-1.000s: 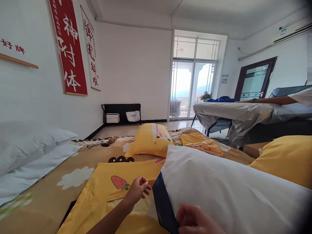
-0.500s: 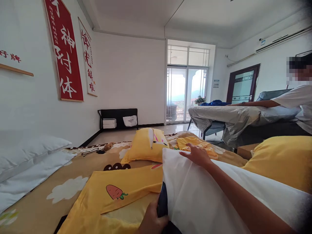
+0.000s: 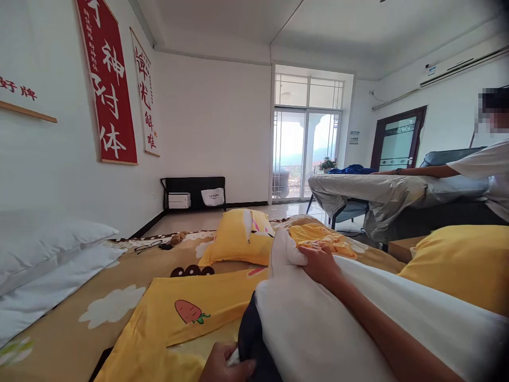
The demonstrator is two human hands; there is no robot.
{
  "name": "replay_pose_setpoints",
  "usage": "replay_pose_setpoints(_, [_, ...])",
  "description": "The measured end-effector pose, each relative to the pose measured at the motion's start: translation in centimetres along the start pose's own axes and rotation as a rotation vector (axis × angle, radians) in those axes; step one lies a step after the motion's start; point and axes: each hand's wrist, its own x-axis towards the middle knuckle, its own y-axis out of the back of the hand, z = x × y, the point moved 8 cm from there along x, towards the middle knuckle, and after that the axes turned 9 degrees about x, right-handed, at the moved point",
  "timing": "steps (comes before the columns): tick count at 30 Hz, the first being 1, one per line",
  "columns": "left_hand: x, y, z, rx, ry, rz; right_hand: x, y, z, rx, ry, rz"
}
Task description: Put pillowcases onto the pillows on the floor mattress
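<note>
The tan cloud-print bed (image 3: 59, 339) is carrying a flat carrot pillowcase (image 3: 167, 331), a big white pillow (image 3: 302, 329), a yellow pillow (image 3: 234, 244), two stacked white pillows (image 3: 43, 254) and eyeglasses (image 3: 147, 246).

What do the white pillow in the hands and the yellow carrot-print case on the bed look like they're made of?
The white pillow looks like matte woven fabric over soft filling: it bunches where the right hand grips its far corner and the left hand pinches its near end. The yellow carrot-print case seems thin printed cotton or a blend, lying flat with soft creases.
</note>
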Motion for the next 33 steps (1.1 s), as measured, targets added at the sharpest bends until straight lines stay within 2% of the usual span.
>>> replay_pose_setpoints(4, [0.1,-0.1,10.7,0.414,-0.456,0.32,-3.6,0.5,-3.4,-0.197,0.208,0.123])
replay_pose_setpoints(5, [0.4,-0.5,12.7,0.511,-0.539,0.372,-4.4,0.2,-3.9,-0.224,0.238,0.135])
replay_pose_setpoints(7, [1.6,-1.4,14.9,0.63,-0.63,0.415,-5.7,0.2,-4.6,-0.222,0.281,0.175])
replay_pose_setpoints(9, [3.2,-2.1,15.2,0.629,-0.641,0.388,-6.7,0.9,-4.7,-0.15,0.281,0.254])
replay_pose_setpoints(12, [4.9,-2.9,14.4,0.466,-0.651,0.294,-7.9,2.3,-4.6,-0.011,0.27,0.337])
replay_pose_setpoints(15, [5.4,-3.2,13.9,0.323,-0.668,0.285,-9.0,2.0,-5.2,0.073,0.306,0.245])
replay_pose_setpoints(19, [6.7,-3.0,13.8,0.24,-0.595,0.319,-10.6,-0.1,-6.4,0.133,0.308,0.134])
replay_pose_setpoints(23, [8.6,-3.4,13.3,0.26,-0.485,0.291,-11.8,-3.3,-7.4,0.029,0.25,0.095])
replay_pose_setpoints(27, [9.6,-3.3,12.6,0.3,-0.347,0.336,-12.0,-6.0,-8.0,-0.135,0.184,0.049])
replay_pose_setpoints(30, [9.5,-3.1,12.2,0.3,-0.276,0.367,-11.7,-6.5,-8.4,-0.235,0.183,0.066])
replay_pose_setpoints(33, [8.6,-3.2,12.2,0.289,-0.274,0.35,-11.4,-6.3,-8.5,-0.243,0.22,0.098])
